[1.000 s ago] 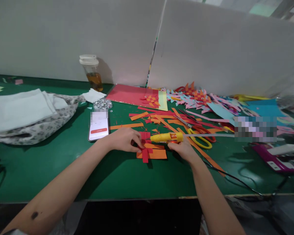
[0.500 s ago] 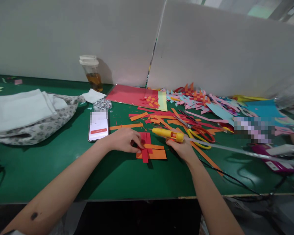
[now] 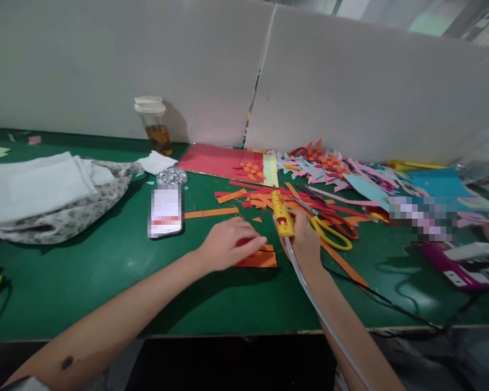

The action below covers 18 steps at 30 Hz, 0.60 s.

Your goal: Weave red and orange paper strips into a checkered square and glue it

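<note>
My left hand [image 3: 228, 243] is over a small piece of interlaced red and orange paper strips [image 3: 265, 258]. Its thumb and fingers are stretched out, and it covers most of the paper; whether the palm presses on it I cannot tell. My right hand [image 3: 306, 241] is wrapped round a yellow hot glue gun [image 3: 282, 213], just right of the paper. The gun's nozzle points away from me, toward the back of the table. A long clear glue stick [image 3: 303, 282] trails from the gun's rear along my right forearm.
Loose red and orange strips [image 3: 228, 212], scissors [image 3: 338, 239] and folded paper fish [image 3: 330, 163] lie beyond my hands. A phone [image 3: 165, 209], a lidded cup [image 3: 157, 130] and a patterned cloth bag [image 3: 77, 212] stand left. A purple power strip [image 3: 452, 266] with cables lies right.
The glue gun has turned from pointing left to pointing away, its stick swinging down along my forearm. My left fingers have uncurled from the red strip and spread across the paper.
</note>
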Available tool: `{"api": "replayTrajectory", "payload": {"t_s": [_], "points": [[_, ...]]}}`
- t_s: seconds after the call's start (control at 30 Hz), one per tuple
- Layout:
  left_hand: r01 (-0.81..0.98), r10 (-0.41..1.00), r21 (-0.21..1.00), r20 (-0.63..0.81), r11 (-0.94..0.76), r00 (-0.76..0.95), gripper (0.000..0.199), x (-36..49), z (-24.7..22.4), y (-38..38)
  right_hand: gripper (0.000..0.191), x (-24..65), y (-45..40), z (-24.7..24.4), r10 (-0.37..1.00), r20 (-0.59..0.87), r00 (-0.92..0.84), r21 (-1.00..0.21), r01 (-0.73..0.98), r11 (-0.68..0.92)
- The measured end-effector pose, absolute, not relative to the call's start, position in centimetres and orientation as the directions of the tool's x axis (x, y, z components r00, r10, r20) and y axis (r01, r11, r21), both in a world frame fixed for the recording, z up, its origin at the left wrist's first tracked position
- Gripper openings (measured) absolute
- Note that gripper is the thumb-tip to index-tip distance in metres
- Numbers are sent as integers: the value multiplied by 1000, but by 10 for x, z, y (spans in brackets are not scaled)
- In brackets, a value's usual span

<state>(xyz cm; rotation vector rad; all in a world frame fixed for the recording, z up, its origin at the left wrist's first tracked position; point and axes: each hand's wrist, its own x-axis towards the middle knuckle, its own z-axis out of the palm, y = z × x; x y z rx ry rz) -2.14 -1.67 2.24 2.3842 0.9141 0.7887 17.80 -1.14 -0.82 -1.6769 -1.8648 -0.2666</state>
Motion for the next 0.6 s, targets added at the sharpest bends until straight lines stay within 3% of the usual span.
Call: {"api": "replayTrajectory", "payload": {"t_s": [0.27, 0.6], "points": [[402, 764, 711, 295, -577, 575, 40, 5, 5, -33, 30, 165, -18, -3, 770, 626, -121, 22, 990, 138], [232, 787, 879, 222, -417, 575, 42, 2, 8, -35, 29, 164, -19, -3, 727, 669, -155, 70, 987, 145]]}}
